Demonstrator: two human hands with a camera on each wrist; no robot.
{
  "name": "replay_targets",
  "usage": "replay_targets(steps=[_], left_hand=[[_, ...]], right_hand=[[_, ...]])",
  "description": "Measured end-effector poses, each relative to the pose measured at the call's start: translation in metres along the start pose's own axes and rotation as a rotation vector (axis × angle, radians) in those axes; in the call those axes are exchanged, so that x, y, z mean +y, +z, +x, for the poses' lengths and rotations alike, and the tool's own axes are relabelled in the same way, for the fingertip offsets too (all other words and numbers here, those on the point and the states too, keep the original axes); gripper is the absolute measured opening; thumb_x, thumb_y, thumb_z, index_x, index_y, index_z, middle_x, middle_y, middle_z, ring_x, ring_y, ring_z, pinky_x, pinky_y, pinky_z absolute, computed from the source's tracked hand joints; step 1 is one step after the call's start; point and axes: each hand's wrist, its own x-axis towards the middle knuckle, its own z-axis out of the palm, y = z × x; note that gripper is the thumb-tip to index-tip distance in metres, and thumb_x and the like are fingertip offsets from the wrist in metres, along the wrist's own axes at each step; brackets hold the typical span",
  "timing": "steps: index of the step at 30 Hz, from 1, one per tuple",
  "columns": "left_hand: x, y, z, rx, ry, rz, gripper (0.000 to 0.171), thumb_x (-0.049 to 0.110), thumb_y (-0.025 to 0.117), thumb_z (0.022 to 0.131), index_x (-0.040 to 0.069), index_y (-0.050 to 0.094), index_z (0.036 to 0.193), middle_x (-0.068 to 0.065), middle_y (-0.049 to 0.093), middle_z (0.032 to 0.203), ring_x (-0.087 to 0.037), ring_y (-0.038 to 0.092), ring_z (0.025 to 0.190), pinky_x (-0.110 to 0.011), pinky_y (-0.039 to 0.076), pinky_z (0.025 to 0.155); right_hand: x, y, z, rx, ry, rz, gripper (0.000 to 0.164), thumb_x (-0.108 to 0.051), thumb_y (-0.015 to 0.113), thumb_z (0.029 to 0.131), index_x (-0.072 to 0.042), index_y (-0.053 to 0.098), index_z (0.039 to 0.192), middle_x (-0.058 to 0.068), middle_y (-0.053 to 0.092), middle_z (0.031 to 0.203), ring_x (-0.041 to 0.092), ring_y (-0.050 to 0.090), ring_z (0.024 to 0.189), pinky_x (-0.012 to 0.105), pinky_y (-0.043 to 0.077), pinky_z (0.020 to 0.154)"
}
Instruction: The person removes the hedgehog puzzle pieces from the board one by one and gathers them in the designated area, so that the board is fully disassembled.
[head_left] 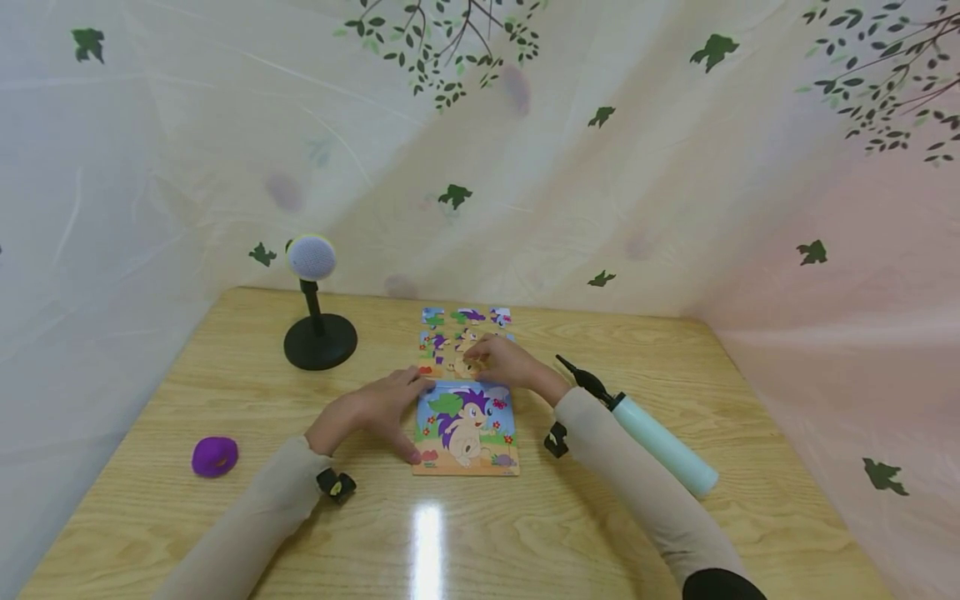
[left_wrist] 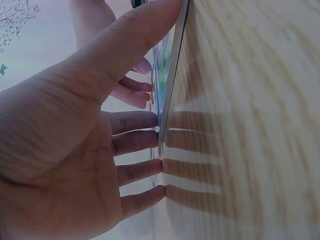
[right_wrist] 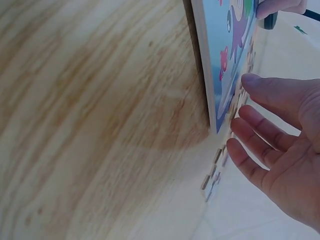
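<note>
A square picture board with a purple hedgehog on it lies flat on the table. Behind it, loose jigsaw pieces with a similar picture lie in rows. My left hand rests at the board's left side, thumb by the near part of that edge and straight fingers near the far left corner. In the left wrist view its fingertips meet the table. Over the nearer pieces is my right hand, its fingers lightly bent and spread in the right wrist view. Some pieces are hidden under it.
A microphone on a round black stand is at the back left. A purple lump lies left of my left arm. A light blue cylinder with a black nozzle lies beside my right forearm. A printed curtain hangs behind the table.
</note>
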Motion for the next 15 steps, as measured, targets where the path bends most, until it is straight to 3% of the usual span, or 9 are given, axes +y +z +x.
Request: replay_targets(steps=[6,15], left_hand=[[0.001,0.0,0.001,-0.005,-0.012,-0.002,0.116,0.057,0.089,0.069,0.007,0.033,0.158,-0.016,0.038,0.151,-0.037,0.036,0.144,-0.058,0.034,0.12],[0.001,0.0,0.001,-0.012,-0.022,-0.012,0.116,0.056,0.09,0.07,0.008,0.032,0.158,-0.017,0.035,0.154,-0.039,0.034,0.147,-0.058,0.033,0.12]], right_hand=[[-0.005,-0.004,-0.007,-0.006,0.032,0.023,0.04,-0.01,0.071,0.096,-0.003,0.064,0.135,0.015,0.061,0.133,0.032,0.057,0.124,0.046,0.05,0.107],[-0.011,-0.01,-0.024,-0.013,-0.013,-0.01,0.037,-0.012,0.069,0.097,-0.002,0.065,0.133,0.016,0.06,0.135,0.035,0.053,0.131,0.051,0.046,0.112]])
